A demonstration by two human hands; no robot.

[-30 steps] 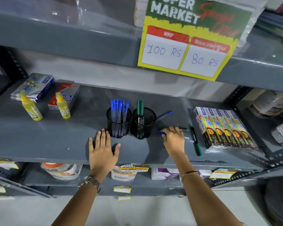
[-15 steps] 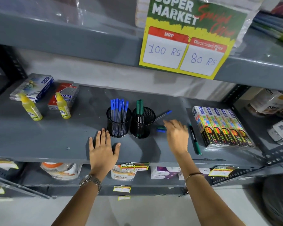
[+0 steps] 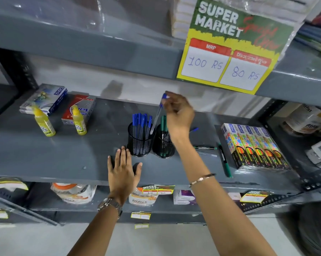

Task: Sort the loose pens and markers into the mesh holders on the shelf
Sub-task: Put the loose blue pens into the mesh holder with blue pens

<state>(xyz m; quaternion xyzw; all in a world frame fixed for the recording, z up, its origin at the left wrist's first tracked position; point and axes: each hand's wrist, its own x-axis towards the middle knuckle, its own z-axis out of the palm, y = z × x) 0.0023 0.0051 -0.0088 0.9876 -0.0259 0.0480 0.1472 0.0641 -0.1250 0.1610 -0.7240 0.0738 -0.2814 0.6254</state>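
Two black mesh holders stand side by side on the grey shelf [image 3: 45, 156]. The left holder [image 3: 140, 145] holds several blue-capped pens; the right holder [image 3: 163, 145] holds green markers. My right hand [image 3: 180, 115] is raised above them, pinching a blue-capped pen [image 3: 158, 111] held upright, its lower tip at the rim of the left holder. My left hand [image 3: 123, 169] lies flat and open on the shelf just in front of the left holder. Loose to the right lie a green marker [image 3: 224, 159], a thin green pen [image 3: 206, 147], a clear pen [image 3: 207, 154] and a blue pen [image 3: 194, 129].
Two yellow glue bottles [image 3: 45, 122] and two boxes [image 3: 45, 98] sit at the shelf's left. A row of colourful crayon boxes [image 3: 255, 146] lies at the right. A price sign [image 3: 230, 47] hangs from the shelf above. Packets fill the lower shelf.
My right hand has lifted off the shelf with a blue-capped pen and swung left and up over the holders. My left hand has stayed flat on the shelf.
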